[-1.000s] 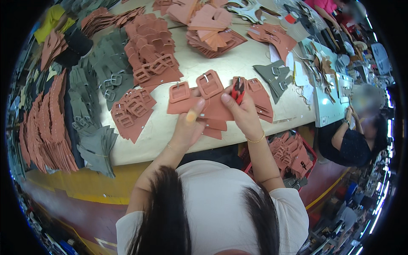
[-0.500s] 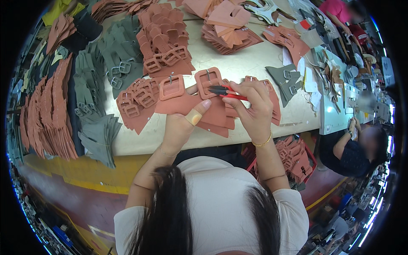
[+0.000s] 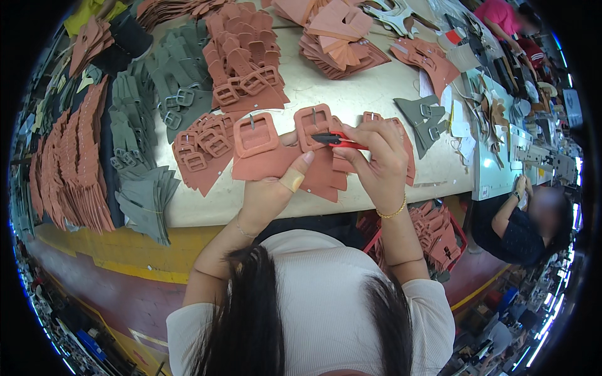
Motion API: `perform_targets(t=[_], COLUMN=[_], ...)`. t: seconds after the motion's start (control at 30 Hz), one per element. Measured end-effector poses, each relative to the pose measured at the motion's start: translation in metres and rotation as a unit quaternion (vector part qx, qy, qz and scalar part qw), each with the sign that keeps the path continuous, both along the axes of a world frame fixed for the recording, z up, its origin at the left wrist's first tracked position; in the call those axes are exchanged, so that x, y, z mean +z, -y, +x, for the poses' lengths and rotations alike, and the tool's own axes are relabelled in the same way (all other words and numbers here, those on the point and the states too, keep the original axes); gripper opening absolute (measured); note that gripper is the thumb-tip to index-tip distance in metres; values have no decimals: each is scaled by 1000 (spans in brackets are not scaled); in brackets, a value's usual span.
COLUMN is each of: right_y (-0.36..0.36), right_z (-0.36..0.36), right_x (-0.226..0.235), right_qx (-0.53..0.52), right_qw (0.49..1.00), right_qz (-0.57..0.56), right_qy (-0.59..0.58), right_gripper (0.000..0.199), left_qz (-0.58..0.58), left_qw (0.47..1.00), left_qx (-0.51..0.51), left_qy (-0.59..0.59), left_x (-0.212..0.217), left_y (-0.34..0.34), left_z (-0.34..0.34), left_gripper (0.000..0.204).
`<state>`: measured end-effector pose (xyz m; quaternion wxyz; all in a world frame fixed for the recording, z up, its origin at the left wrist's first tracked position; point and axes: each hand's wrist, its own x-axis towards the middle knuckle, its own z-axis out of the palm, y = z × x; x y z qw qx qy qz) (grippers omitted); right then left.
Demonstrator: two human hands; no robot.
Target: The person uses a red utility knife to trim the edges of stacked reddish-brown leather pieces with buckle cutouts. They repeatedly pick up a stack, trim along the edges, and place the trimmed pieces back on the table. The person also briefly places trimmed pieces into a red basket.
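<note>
My left hand (image 3: 271, 191) is closed on a terracotta leather piece (image 3: 260, 168) that carries two covered square buckles, its thumb pressed on the front. A tan bandage wraps that thumb. In my right hand (image 3: 384, 164) is a pair of red-handled thread snips (image 3: 342, 140), gripped between thumb and fingers. Their dark blades lie against the right-hand buckle (image 3: 313, 125). The left-hand buckle (image 3: 255, 135) stands tilted up with its metal prong showing. More terracotta buckled pieces (image 3: 204, 147) lie just left of the held piece, and others lie partly hidden behind my right hand.
Grey-green straps (image 3: 132, 119) and stacked terracotta pieces (image 3: 75, 156) fill the table's left side. Terracotta stacks (image 3: 342, 41) lie at the back. A grey-green buckled piece (image 3: 423, 122) rests to the right. Below the table edge stands a red crate (image 3: 461, 235). A co-worker (image 3: 523, 219) sits at right.
The held leather piece has turned slightly and shifted a little to the right. Both my hands and the snips have moved slightly right with it.
</note>
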<state>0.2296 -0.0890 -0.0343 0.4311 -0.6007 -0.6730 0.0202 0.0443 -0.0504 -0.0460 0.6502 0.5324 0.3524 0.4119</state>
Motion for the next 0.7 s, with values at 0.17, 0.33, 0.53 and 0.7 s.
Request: perform_targets(t=[0.17, 0.33, 0.53, 0.7], right_y=[0, -1, 4, -2], right_z=[-1, 0, -8, -36], right_x=[-3, -13, -18, -15], right_qx=[9, 25, 25, 70], right_qw=[1000, 994, 879, 888], right_qz=[-2, -20, -27, -194], right_qy=[-15, -109, -475, -412], right_gripper=[33, 26, 29, 21], left_qz=[8, -5, -2, 45], left_qw=[1000, 1000, 999, 997], left_qx=[-10, -11, 25, 24], left_qy=[-26, 20, 47, 56], left_x=[1, 2, 2, -6], left_y=[0, -2, -2, 1], left_z=[-3, -3, -4, 3], left_gripper=[33, 37, 46, 51])
